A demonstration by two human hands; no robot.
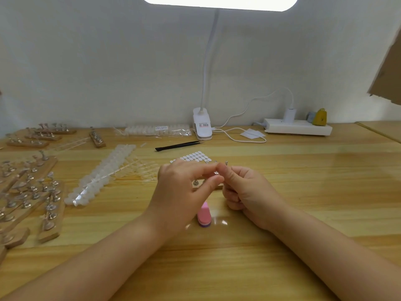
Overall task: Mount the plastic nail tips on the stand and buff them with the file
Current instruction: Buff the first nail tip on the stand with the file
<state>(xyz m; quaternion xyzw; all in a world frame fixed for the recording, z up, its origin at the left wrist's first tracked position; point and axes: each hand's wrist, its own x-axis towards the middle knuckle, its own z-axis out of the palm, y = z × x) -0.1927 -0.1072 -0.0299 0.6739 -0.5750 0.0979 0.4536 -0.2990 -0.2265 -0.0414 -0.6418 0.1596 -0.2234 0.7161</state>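
My left hand and my right hand meet fingertip to fingertip at the table's middle, pinching a small clear nail tip between them. Under them lies a wooden stand with small metal holders, mostly hidden by the hands. A pink buffing file lies on the table just below my left hand, between my wrists. A sheet of small white adhesive pads lies just beyond my fingers.
Strips of clear nail tips lie to the left. Several wooden stands with metal holders crowd the left edge. Black tweezers, a bagged tip pack, a clip lamp and a power strip stand behind.
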